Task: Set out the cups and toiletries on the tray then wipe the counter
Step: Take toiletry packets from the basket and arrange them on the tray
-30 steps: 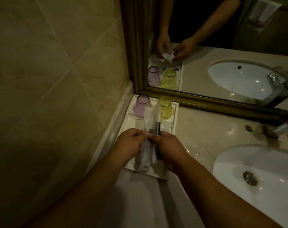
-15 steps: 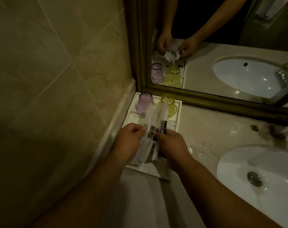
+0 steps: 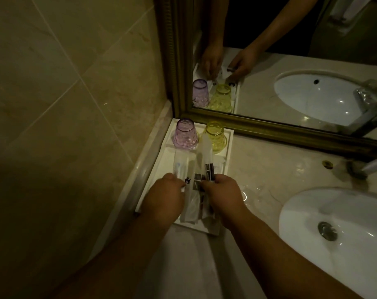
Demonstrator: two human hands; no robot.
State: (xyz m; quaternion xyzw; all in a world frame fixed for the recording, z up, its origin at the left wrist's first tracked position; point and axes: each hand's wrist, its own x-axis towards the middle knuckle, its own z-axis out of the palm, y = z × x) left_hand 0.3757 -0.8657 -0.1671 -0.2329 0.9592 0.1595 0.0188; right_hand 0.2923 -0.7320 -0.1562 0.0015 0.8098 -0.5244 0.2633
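A white tray (image 3: pixel 155 167) lies in the counter's left corner against the wall. At its far end a purple cup (image 3: pixel 185 134) and a yellow cup (image 3: pixel 215 135) stand upside down. My left hand (image 3: pixel 164 199) pinches a clear toothbrush packet (image 3: pixel 29 164) low over the tray's left side. My right hand (image 3: pixel 222 195) grips another long sachet (image 3: pixel 208 160), tilted up toward the yellow cup. More white packets (image 3: pixel 194 203) lie on the tray between my hands.
A white basin (image 3: pixel 338 229) sits in the marble counter (image 3: pixel 269 169) to the right, with a chrome tap (image 3: pixel 373 165) behind it. A gold-framed mirror (image 3: pixel 291 130) runs along the back, and a tiled wall (image 3: pixel 64 104) closes the left.
My hands have drawn apart: the left one carried the toothbrush packet left and down toward the tray, while the right keeps its sachet raised.
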